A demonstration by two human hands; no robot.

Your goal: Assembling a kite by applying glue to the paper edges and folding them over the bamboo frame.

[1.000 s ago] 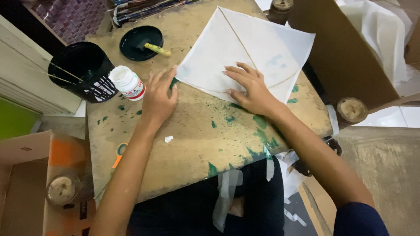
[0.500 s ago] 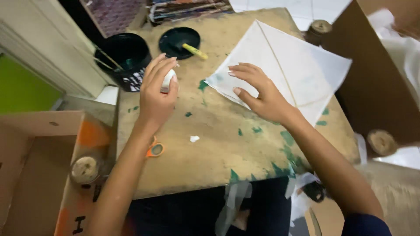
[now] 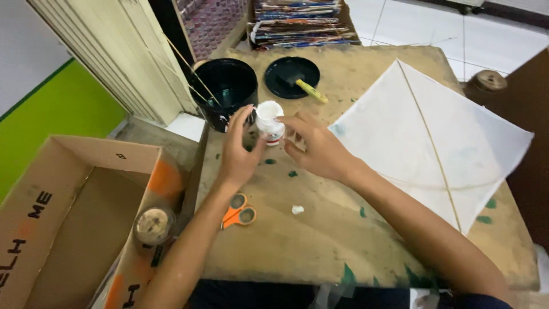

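Bottle (image 3: pixel 269 121) small white plastic, round cap, above worn wood table (image 3: pixel 320 240) | left hand (image 3: pixel 237 151) wraps it | right hand (image 3: pixel 317 150) fingertips touching, grip unclear | paper kite (image 3: pixel 452 137) flat, right

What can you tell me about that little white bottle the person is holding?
The small white bottle looks like plastic, with a white cap on top and a red-marked label lower down. It stands about upright just above the worn wooden table, near the black tub. The left hand grips its side; the right hand has fingertips at it.
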